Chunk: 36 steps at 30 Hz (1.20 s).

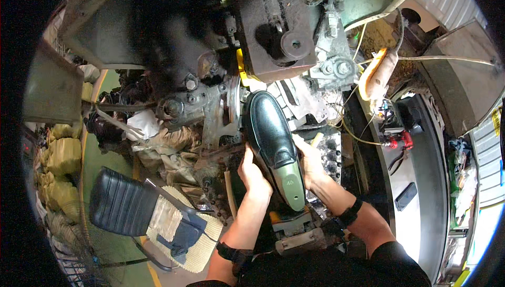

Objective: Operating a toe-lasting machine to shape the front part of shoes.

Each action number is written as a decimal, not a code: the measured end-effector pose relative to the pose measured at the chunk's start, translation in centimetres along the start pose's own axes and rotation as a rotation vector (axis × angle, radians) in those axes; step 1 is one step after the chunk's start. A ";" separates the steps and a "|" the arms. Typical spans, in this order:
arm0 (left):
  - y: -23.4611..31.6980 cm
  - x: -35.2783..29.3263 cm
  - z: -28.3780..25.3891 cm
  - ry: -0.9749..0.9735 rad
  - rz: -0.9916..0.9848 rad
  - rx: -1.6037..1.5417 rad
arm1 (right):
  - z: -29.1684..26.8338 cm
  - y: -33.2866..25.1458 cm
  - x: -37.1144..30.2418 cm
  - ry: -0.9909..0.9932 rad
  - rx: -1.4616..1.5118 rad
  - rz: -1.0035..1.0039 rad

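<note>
Workshop floor [99, 168], green, visible at left, with yellowish stacked bundles [63, 155] along its far edge. Machine [276, 29], large, dark and grimy, filling the top centre; metal fittings spread to both sides of its block.

Item one: black shoe [271, 129], a smooth slip-on upper fitted over a green last [291, 184], whose bare heel end faces us. It lies between our hands in the middle of the view, just below the machine block, toe pointing away; whether the toe touches metal we cannot tell.

Left hand [254, 171]: closed against the shoe's left flank. Right hand [311, 163]: closed against its right flank, near the opening. Together we grip the shoe between them. Dark straps [351, 212] circle our forearms.

At left we list one chair [123, 203], black-backed, with dark cloth [184, 237] on its seat. At right, one bench [409, 229], bearing a dark phone [405, 196] and a red tool [404, 140].
</note>
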<state>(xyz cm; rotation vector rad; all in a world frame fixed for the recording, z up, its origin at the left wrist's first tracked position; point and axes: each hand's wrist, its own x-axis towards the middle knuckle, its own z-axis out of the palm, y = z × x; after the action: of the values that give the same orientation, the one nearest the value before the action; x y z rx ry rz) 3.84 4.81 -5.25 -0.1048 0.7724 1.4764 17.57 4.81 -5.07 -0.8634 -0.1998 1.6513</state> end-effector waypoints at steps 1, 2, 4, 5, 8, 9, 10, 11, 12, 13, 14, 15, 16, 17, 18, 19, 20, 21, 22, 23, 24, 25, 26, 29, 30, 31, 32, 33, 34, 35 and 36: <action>-0.1 -0.2 0.1 -0.004 0.000 -0.001 | -0.4 0.1 0.0 0.014 -0.006 -0.016; -0.1 -0.4 0.2 -0.007 0.001 0.009 | -0.3 0.1 -0.1 0.007 -0.007 -0.018; -0.1 -0.8 0.2 -0.014 0.005 0.016 | -0.3 0.1 -0.4 0.032 0.008 -0.021; 0.2 -0.9 -0.1 -0.046 -0.011 0.047 | -0.4 0.0 -0.5 0.026 0.009 -0.024; 1.3 -1.5 -2.1 -0.060 0.004 0.218 | -2.1 -1.4 -1.5 -0.109 -0.230 0.014; 2.2 -1.9 -3.5 -0.035 0.035 0.357 | -2.7 -2.4 -2.4 -0.116 -0.343 0.069; 3.2 -1.8 -6.2 -0.058 0.074 0.364 | -3.1 -3.1 -3.3 -0.080 -0.403 0.048; 4.2 -3.2 -6.4 -0.001 0.094 0.341 | -3.7 -4.3 -4.5 -0.073 -0.451 0.007; 5.3 -3.9 -8.2 0.038 0.134 0.323 | -5.4 -5.3 -5.1 -0.072 -0.512 -0.032; 6.5 -4.9 -10.6 0.065 0.179 0.327 | -7.3 -6.0 -5.8 -0.066 -0.570 -0.066; 7.6 -5.7 -13.2 0.123 0.191 0.313 | -8.5 -7.2 -7.5 -0.011 -0.593 -0.103; 8.4 -6.6 -15.6 0.200 0.216 0.305 | -9.6 -8.4 -9.0 0.045 -0.614 -0.141; 9.4 -7.3 -19.3 0.200 0.227 0.273 | -10.7 -9.1 -10.4 0.082 -0.620 -0.171; 10.0 -8.4 -21.2 0.251 0.208 0.349 | -12.4 -9.8 -12.0 0.143 -0.626 -0.195; 10.6 -9.0 -23.7 0.354 0.197 0.380 | -14.9 -10.2 -13.5 0.171 -0.609 -0.227; 11.2 -9.5 -26.2 0.376 0.222 0.373 | -17.5 -10.1 -15.0 0.207 -0.588 -0.263; 11.8 -10.0 -27.7 0.401 0.212 0.424 | -19.0 -9.7 -16.6 0.282 -0.587 -0.246; 11.9 -10.1 -28.1 0.456 0.240 0.442 | -20.7 -9.2 -18.7 0.366 -0.580 -0.233; 12.2 -9.0 -28.9 0.442 0.242 0.467 | -25.2 -8.3 -19.7 0.420 -0.602 -0.222; 11.9 -8.3 -27.9 0.400 0.316 0.476 | -26.0 -7.2 -22.1 0.461 -0.640 -0.199; 10.9 -8.0 -24.4 0.333 0.351 0.532 | -28.5 -6.1 -24.7 0.517 -0.698 -0.118; 10.1 -7.7 -20.5 0.263 0.393 0.584 | -30.8 -5.0 -27.2 0.566 -0.743 -0.028; 10.3 -6.7 -18.4 0.151 0.446 0.625 | -32.0 -3.9 -29.8 0.596 -0.825 0.043; 9.1 -5.7 -9.8 -0.127 0.526 0.776 | -39.9 1.1 -41.0 0.862 -0.958 0.102; 8.0 -5.9 -7.5 -0.256 0.532 0.777 | -43.2 3.6 -45.7 1.025 -0.845 0.067; 7.1 -5.8 -5.5 -0.380 0.549 0.774 | -44.8 5.9 -49.6 1.158 -0.599 -0.007; 5.5 -5.7 -3.6 -0.383 0.560 0.810 | -48.7 9.7 -54.9 1.200 -0.268 -0.195; 4.5 -6.1 -2.6 -0.363 0.611 0.863 | -46.7 11.0 -56.4 1.466 -0.185 -0.157; 2.7 -7.8 -1.5 -0.351 0.624 0.887 | -47.1 13.3 -59.1 1.583 -0.079 -0.213; 0.9 -9.5 -0.7 -0.341 0.607 0.929 | -47.4 16.7 -62.3 1.702 0.042 -0.264; -1.9 -9.7 -3.6 -0.457 0.389 0.997 | -47.1 19.9 -64.5 1.769 0.131 -0.248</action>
<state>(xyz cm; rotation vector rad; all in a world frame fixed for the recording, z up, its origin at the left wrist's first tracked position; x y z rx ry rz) 5.10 -5.48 -3.67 1.1470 1.0922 1.2371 33.19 -74.12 -22.25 -1.7540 0.9608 0.2352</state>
